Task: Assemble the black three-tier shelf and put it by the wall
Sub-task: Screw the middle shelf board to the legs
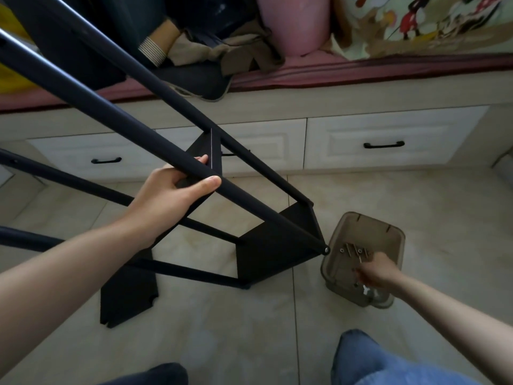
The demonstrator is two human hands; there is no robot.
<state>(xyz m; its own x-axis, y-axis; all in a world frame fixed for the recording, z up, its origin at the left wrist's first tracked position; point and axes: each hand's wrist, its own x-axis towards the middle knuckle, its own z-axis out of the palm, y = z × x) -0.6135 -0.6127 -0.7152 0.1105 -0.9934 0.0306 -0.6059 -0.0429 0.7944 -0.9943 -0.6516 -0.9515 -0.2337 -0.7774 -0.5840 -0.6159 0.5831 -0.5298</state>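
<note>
The black shelf frame (277, 245) stands tilted on the tiled floor, its long round posts running up toward the top left. My left hand (172, 190) grips one of the near posts (116, 120), thumb over the top. One black shelf board (280, 240) is fixed at the frame's low end; a loose black board (127, 295) lies flat on the floor beneath. My right hand (374, 270) reaches down into a translucent brown plastic box (358, 232) holding several silver screws (352, 250); its fingers are curled among the hardware, and I cannot tell what they hold.
A white drawer unit with black handles (384, 145) runs along the back, topped by a pink cushion (361, 70) with clothes and pillows. My knees in blue jeans (374, 362) are at the bottom edge. Tiled floor lies bare to the right of the box.
</note>
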